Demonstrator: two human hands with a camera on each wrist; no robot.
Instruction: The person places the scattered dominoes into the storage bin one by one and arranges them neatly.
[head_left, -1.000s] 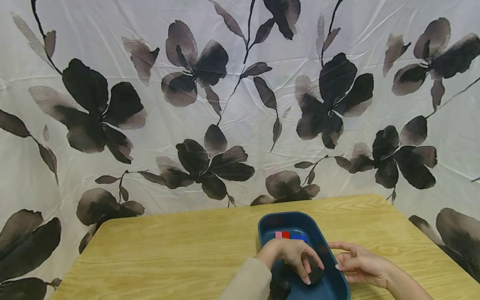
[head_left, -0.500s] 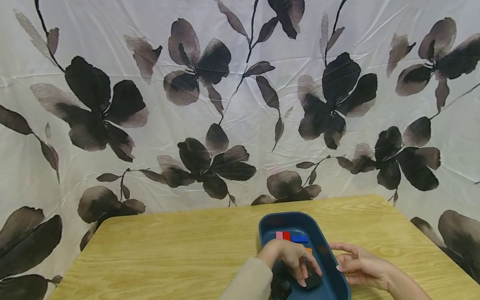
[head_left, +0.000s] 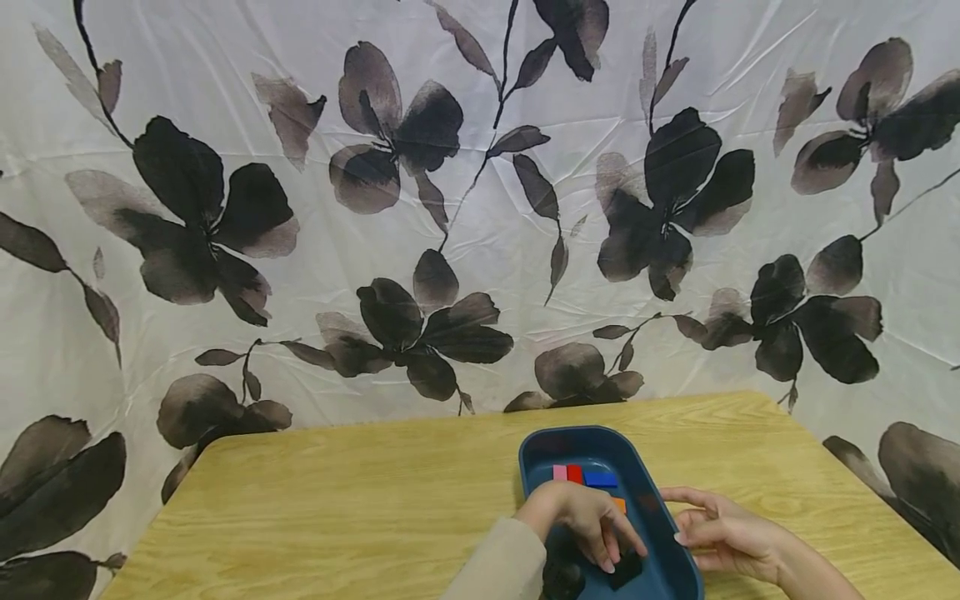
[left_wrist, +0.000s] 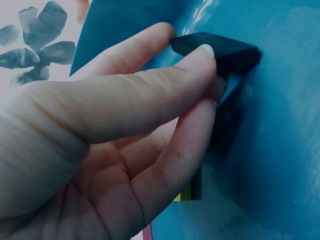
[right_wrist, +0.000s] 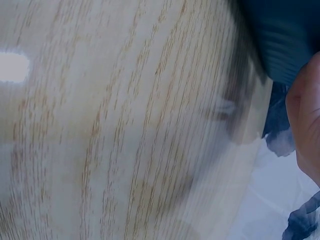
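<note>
My left hand (head_left: pixel 588 518) reaches down into a dark blue tray (head_left: pixel 654 483). Thumb and fingers pinch a flat black block (left_wrist: pixel 220 47) near its edge, seen tilted over the tray floor in the left wrist view. From the head view, that block lies below the fingertips, partly covered by them. On the tray's right side, my right hand (head_left: pixel 731 533) rests its fingertips against the outer wall, fingers loosely bent. Only a part of this hand shows at the right edge of the right wrist view.
Toward the tray's far end lie a pink block (head_left: pixel 559 472), a red block (head_left: pixel 574 473), a blue block (head_left: pixel 601 479) and a partly hidden orange block (head_left: pixel 619 505). The tray stands on a wood-grain table (head_left: pixel 337 500). A floral cloth (head_left: pixel 465 208) hangs behind.
My left hand has shifted slightly toward the near end of the tray, and the black block has turned in its fingers. More of the orange block shows. The right hand stays at the wall.
</note>
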